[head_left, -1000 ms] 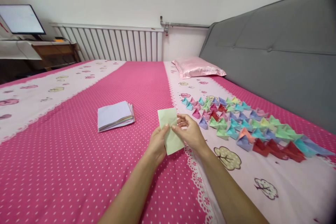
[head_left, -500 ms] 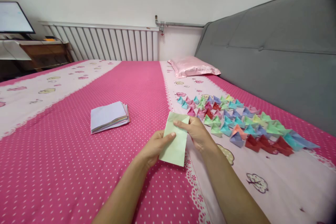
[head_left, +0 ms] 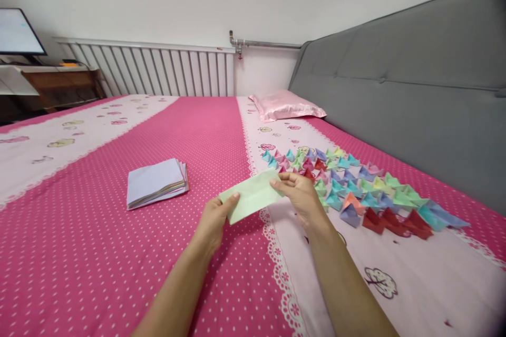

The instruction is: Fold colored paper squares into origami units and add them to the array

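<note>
A pale green sheet of paper (head_left: 253, 196), a long rectangle that looks folded, is held above the bed between both hands. My left hand (head_left: 215, 217) pinches its left end, thumb on top. At the other end, my right hand (head_left: 298, 195) grips the upper right corner between thumb and fingers. To the left lies a stack of coloured paper (head_left: 156, 181) with a lilac sheet uppermost. Many small folded paper boats (head_left: 351, 189) in blue, green, red, pink and orange stand in rows on the right, just beyond my right hand.
The bed's pink dotted cover (head_left: 190, 137) stretches all around. At its far side lies a pink pillow (head_left: 286, 105), with a grey padded headboard (head_left: 415, 68) along the right. A white radiator (head_left: 158, 71) lines the back wall, and a monitor (head_left: 18, 31) stands at far left.
The green paper has turned from standing upright to lying nearly crosswise. My left hand has shifted left to its end, and the hands are farther apart. The view has tilted slightly.
</note>
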`<state>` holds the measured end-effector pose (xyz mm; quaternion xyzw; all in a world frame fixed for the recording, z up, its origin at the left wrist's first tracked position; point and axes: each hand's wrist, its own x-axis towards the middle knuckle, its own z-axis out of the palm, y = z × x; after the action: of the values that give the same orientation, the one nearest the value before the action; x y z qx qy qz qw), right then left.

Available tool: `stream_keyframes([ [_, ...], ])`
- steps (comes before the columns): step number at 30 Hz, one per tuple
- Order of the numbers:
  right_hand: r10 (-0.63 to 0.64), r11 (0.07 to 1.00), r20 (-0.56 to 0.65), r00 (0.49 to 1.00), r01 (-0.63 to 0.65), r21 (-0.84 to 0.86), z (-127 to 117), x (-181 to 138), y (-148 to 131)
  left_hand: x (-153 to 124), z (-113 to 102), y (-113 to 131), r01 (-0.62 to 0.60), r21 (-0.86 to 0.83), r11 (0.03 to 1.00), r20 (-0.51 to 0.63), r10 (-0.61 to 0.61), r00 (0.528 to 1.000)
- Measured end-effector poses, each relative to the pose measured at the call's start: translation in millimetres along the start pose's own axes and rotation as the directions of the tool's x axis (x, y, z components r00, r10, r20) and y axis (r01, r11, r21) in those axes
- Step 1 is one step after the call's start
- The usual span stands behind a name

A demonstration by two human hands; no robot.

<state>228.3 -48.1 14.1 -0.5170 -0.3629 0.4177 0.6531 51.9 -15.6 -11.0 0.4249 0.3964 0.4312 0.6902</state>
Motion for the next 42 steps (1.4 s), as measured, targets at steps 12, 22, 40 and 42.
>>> stream_keyframes([
  [12, -0.401, 0.784, 0.246, 0.883, 0.469, -0.407, 12.2, -4.0, 2.6, -4.3, -3.7, 11.6, -0.347, 0.39, 0.853, -0.01, 0.381, 0.925],
  [22, -0.505, 0.481, 0.4, 0.765, 0.634, -0.605, 23.0, -11.1, 0.4, -9.1, -0.6, 10.7, -0.453, 0.495, 0.741, 0.091, 0.475, 0.875],
  [40, -0.556, 0.519, 0.293, 0.778, 0.6, -0.609, 8.1, -1.3, 0.1, -6.5, -8.5, 19.9, -0.414, 0.284, 0.865, -0.181, 0.472, 0.863],
  [42, -0.54, 0.58, 0.272, 0.797, 0.586, -0.566, 7.4, -1.7, -1.1, -7.4, -9.1, 24.0, -0.419, 0.298, 0.858, -0.178, 0.482, 0.858],
])
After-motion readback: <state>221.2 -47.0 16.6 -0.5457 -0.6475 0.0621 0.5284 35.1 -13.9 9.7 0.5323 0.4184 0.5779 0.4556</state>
